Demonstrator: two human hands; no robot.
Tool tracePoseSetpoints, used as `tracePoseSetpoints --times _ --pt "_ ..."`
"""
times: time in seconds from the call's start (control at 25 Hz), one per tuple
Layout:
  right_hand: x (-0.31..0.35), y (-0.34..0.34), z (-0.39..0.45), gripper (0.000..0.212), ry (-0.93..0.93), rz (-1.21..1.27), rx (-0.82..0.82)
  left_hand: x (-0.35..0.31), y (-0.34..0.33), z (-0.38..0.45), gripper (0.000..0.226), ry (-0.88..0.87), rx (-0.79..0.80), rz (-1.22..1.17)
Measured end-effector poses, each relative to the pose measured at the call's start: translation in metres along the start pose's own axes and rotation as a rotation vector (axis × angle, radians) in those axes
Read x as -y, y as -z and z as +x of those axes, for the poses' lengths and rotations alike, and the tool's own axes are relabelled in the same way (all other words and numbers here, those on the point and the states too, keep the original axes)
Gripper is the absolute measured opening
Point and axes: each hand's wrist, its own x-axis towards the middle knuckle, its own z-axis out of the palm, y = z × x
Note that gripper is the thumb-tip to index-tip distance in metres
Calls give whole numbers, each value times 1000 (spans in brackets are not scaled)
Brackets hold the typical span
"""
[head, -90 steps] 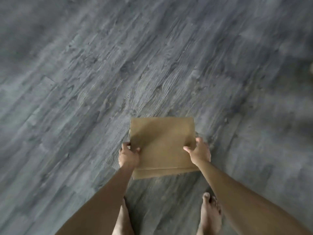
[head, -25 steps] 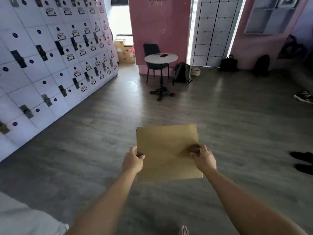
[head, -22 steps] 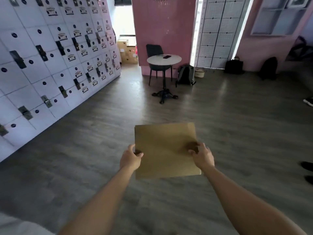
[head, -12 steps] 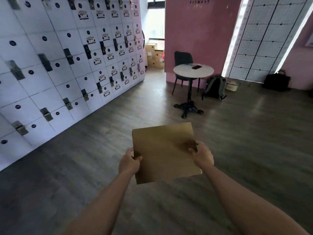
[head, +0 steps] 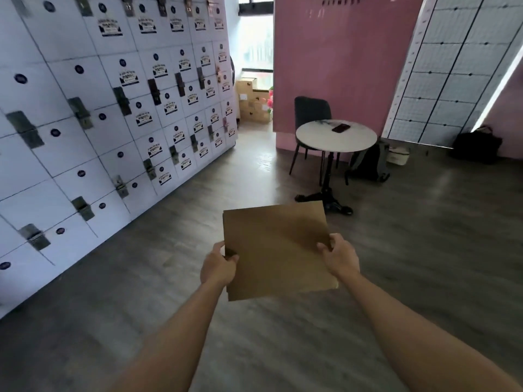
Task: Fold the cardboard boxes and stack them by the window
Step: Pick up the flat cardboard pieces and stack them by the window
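Observation:
A flat folded brown cardboard box (head: 276, 247) is held out in front of me above the grey wood floor. My left hand (head: 218, 267) grips its left edge, thumb on top. My right hand (head: 341, 257) grips its right edge, thumb and fingertips curled over the top face. Far ahead, a stack of cardboard boxes (head: 252, 101) stands below a bright window (head: 256, 41), in the gap between the lockers and the pink wall.
A wall of white lockers (head: 99, 123) runs along the left. A pink wall (head: 339, 58) stands ahead. A round white table (head: 336, 135) with a phone, a dark chair (head: 311, 114) and a backpack (head: 368, 164) are right of my path. A black bag (head: 477, 147) lies far right.
My view rose from the floor to the room and turned left, and the lockers, table and window boxes have come closer. Both hands keep hold of the flat cardboard.

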Motion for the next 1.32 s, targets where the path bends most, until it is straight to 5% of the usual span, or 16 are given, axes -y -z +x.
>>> tracePoseSetpoints --times 0.32,0.88,1.32 --pt "86 -83 254 52 6 -16 27 -72 -24 258 55 34 -10 14" --pt "350 -259 647 46 128 -30 142 -144 43 711 55 135 -129 -77" --pt "442 -298 974 46 -57 -5 -60 -313 -5 1086 53 -60 10 -23"
